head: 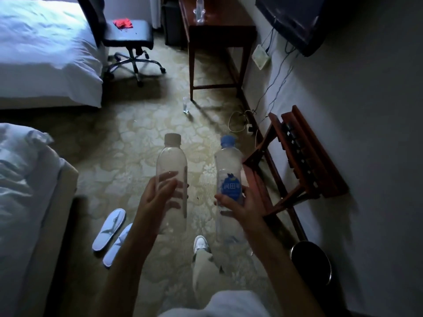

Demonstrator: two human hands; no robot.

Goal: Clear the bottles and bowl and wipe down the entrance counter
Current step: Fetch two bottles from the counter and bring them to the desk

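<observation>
**Both hands raised, each gripping a bottle**

Your left hand [158,197] reaches forward with the forearm bare, its fingers [170,176] curled round the lower half of a clear bottle [171,170], held upright. Your right hand [240,202] sits level with it and well apart, thumb forward, gripping a blue-capped bottle [229,170] near its base. One leg steps ahead below.

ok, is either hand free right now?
No, the left hand grips a clear unlabelled bottle and the right hand grips a blue-capped bottle.
</observation>
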